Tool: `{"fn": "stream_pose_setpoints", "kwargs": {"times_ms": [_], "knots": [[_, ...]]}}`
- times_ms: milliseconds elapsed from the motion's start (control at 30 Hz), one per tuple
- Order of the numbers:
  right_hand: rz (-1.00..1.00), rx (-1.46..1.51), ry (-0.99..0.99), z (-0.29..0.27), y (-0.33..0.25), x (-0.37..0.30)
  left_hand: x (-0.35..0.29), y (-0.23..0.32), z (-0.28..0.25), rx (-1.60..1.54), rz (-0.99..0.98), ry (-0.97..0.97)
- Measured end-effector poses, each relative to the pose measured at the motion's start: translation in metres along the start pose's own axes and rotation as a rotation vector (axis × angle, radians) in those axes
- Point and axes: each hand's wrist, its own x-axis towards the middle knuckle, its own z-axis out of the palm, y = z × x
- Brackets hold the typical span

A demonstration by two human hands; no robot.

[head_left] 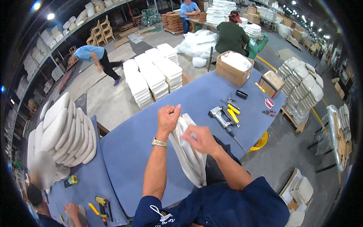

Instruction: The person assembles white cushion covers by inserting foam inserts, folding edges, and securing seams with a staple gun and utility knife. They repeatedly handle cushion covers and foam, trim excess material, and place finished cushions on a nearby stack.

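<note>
Head view: we work at a blue-covered table point(128, 151) on a grey workshop floor point(297, 151).
Our left hand point(169, 118) clamps one cream fabric cover point(186, 160) above the table; our blurred right hand's point(201, 139) grip we cannot tell. We count two brown cardboard boxes point(231, 74), one silver air tool point(221, 115).

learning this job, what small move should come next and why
Perhaps slide the right hand lower along the beige padded piece: the left hand grips its top, the blurred right one is over its upper half, and neither holds the lower end.
</note>
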Motion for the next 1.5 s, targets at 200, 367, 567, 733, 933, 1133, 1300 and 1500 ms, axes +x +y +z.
{"fn": "stream_pose_setpoints", "kwargs": {"times_ms": [200, 367, 567, 733, 933, 1133, 1300, 1500], "knots": [[-0.012, 0.509, 0.126, -0.081, 0.003, -0.071, 0.011, -0.043, 0.010, 0.047, -0.165, 0.049], [-0.092, 0.847, 0.767, -0.168, 0.036, -0.113, 0.021, -0.077, -0.005, -0.109, -0.219, -0.012], [0.578, 0.118, 0.848, -0.158, 0.209, -0.205, 0.031, -0.109, -0.024, -0.497, -0.434, 0.009], [0.934, 0.380, 0.863, -0.081, 0.228, -0.239, 0.012, -0.162, -0.005, -0.608, -0.566, 0.013], [0.757, 0.026, 0.791, -0.150, 0.330, -0.166, -0.036, -0.240, 0.043, -0.669, -0.932, 0.296], [0.289, -0.738, 0.684, -0.308, 0.436, 0.112, -0.026, -0.207, 0.062, -0.669, -1.030, 0.500], [0.617, -1.263, -0.108, -0.335, 0.528, 0.236, -0.036, -0.224, 0.065, -0.520, -0.773, 0.495], [0.762, -1.252, -0.133, -0.323, 0.544, 0.254, -0.026, -0.213, 0.061, -0.578, -0.755, 0.540]]}}
